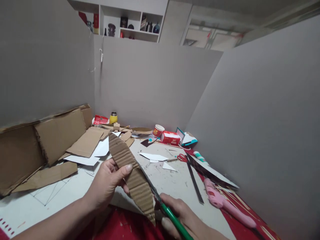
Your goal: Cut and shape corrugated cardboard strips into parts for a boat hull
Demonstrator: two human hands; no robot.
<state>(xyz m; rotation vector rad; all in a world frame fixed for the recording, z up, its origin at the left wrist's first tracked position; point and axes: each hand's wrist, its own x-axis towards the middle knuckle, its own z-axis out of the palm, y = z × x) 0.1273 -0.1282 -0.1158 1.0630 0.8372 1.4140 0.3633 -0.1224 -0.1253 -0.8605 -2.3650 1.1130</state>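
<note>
My left hand pinches a leaf-shaped piece of corrugated cardboard, thumb on top and fingers beneath. The piece is held tilted above the table, one pointed end up and the other toward me. In my right hand is a pair of scissors with green handles. Its dark blades lie along the cardboard's right edge; whether they are biting into it I cannot tell. Parts of my right fingers are hidden behind the handle.
Cardboard sheets and white paper pile up at left. Paper scraps, red-handled scissors, a dark strip and a pink glue gun lie to the right. A paper cup and red box stand behind. Grey partitions enclose the table.
</note>
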